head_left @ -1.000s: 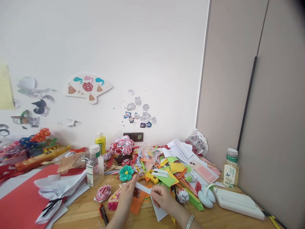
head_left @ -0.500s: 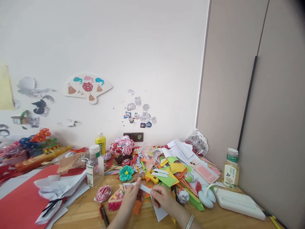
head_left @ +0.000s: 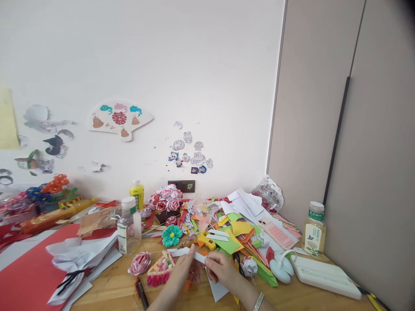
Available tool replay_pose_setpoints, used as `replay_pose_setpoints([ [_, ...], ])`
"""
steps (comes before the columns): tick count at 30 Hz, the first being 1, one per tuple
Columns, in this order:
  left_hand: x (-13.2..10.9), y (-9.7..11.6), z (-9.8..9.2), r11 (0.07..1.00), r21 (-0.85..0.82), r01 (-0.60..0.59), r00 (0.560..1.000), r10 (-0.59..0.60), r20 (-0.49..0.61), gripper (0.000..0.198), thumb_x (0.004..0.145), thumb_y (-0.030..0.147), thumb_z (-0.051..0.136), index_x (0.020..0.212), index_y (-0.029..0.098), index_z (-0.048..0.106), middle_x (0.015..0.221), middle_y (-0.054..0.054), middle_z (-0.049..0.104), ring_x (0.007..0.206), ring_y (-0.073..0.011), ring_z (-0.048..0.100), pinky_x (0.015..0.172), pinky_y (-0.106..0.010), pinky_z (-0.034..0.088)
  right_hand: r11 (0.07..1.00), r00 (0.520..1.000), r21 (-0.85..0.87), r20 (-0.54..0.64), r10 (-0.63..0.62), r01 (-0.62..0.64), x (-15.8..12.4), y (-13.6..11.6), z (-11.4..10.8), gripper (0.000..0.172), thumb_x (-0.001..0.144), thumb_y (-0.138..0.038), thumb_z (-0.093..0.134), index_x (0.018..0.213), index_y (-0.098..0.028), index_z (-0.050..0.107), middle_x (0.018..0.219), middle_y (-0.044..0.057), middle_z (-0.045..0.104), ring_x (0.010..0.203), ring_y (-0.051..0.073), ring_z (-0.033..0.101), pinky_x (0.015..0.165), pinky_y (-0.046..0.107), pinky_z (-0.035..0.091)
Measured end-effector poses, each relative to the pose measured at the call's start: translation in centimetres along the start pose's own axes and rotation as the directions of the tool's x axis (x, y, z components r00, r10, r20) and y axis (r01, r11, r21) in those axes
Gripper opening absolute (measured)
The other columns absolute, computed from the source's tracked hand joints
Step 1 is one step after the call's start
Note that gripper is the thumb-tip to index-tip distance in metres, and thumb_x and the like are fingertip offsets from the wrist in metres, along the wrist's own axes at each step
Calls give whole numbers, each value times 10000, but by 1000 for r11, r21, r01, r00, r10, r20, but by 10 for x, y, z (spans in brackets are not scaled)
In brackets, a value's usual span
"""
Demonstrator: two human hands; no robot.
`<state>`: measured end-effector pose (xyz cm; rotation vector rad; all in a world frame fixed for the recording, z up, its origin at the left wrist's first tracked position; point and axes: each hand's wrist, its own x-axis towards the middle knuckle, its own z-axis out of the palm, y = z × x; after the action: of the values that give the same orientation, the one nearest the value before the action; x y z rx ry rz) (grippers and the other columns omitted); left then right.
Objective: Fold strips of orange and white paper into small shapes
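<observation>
Nearest the viewer, close to the near edge of the wooden table (head_left: 106, 291), lies a dark red-topped pen (head_left: 142, 293). To its right, the left hand (head_left: 184, 268) pinches a white paper strip (head_left: 199, 257) under its thumb, and the right hand (head_left: 221, 268) grips the right end between thumb and fingertips. The strip spans the gap between the hands, its other end sticking out leftward past the left thumb. A white sheet (head_left: 218, 292) shows beneath the right hand. Left of the left hand sits a pink-sided basket (head_left: 158, 277), with a paper rose (head_left: 140, 263) beside it. Beyond the hands come a teal flower (head_left: 172, 236) and a yellow glue gun (head_left: 207, 240); toward the far edge stand clustered paper roses (head_left: 166, 198).
</observation>
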<state>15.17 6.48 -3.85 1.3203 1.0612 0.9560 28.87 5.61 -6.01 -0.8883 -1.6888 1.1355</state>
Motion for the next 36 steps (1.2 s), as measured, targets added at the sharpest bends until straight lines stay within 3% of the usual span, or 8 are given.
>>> replay_pose_setpoints([
  [9, -2, -2, -6, 993, -22, -117, 993, 116, -37, 553, 658, 599, 378, 359, 160, 529, 346, -28, 508, 354, -133, 474, 414, -231, 371, 999, 999, -28, 46, -18, 20, 0, 2, 0, 405, 751, -548, 386, 588, -178, 409, 389, -74, 352, 338, 52, 298, 363, 177, 219],
  [14, 0, 0, -13, 985, -16, -172, 968, 166, -186, 557, 665, 601, 363, 342, 167, 493, 324, -16, 490, 345, -130, 454, 411, -236, 355, 997, 998, -66, 44, -40, 43, 0, 5, -1, 417, 769, -526, 381, 542, -175, 378, 388, -68, 362, 352, 49, 305, 381, 178, 225],
  [21, 5, 2, -19, 959, -222, -175, 978, 143, -155, 579, 602, 673, 352, 655, 145, 584, 312, 47, 438, 297, -115, 415, 356, -220, 306, 998, 999, -40, 32, -40, 41, 1, -1, -2, 450, 743, -565, 383, 513, -180, 350, 389, -69, 330, 362, 53, 293, 393, 186, 235],
  [25, 9, 2, -21, 966, -210, -149, 982, 119, -149, 547, 596, 664, 381, 634, 153, 572, 328, 47, 441, 306, -115, 424, 360, -220, 311, 997, 998, -58, 10, -56, 57, 0, -6, -3, 461, 749, -567, 367, 500, -180, 346, 389, -62, 339, 357, 52, 286, 383, 189, 214],
  [28, 9, 1, -20, 975, -184, -126, 988, 105, -117, 546, 615, 668, 341, 489, 168, 518, 308, 32, 438, 281, -108, 401, 344, -220, 299, 997, 998, -38, -11, -65, 65, 1, -5, -2, 456, 749, -562, 372, 498, -183, 336, 384, -63, 334, 358, 54, 290, 387, 191, 218],
  [30, 7, 3, -19, 974, -147, -175, 976, 151, -157, 519, 631, 641, 362, 411, 179, 448, 313, 28, 443, 287, -99, 401, 348, -213, 302, 998, 997, -19, -41, -67, 67, 2, -3, -3, 450, 750, -552, 381, 498, -184, 327, 382, -66, 330, 358, 54, 295, 393, 190, 229],
  [32, 3, 6, -19, 960, -124, -251, 945, 215, -246, 444, 627, 583, 448, 434, 183, 430, 345, 45, 452, 311, -91, 417, 361, -200, 316, 997, 994, -12, -75, -75, 74, 2, -2, -3, 441, 758, -534, 388, 498, -183, 324, 380, -68, 329, 357, 52, 296, 398, 189, 234],
  [36, -1, 12, -20, 943, -77, -323, 912, 288, -293, 374, 604, 533, 524, 494, 187, 435, 344, 74, 420, 317, -80, 407, 361, -183, 319, 997, 992, -5, -95, -78, 78, 1, -5, -5, 426, 783, -492, 383, 500, -178, 333, 388, -69, 327, 373, 54, 309, 415, 190, 244],
])
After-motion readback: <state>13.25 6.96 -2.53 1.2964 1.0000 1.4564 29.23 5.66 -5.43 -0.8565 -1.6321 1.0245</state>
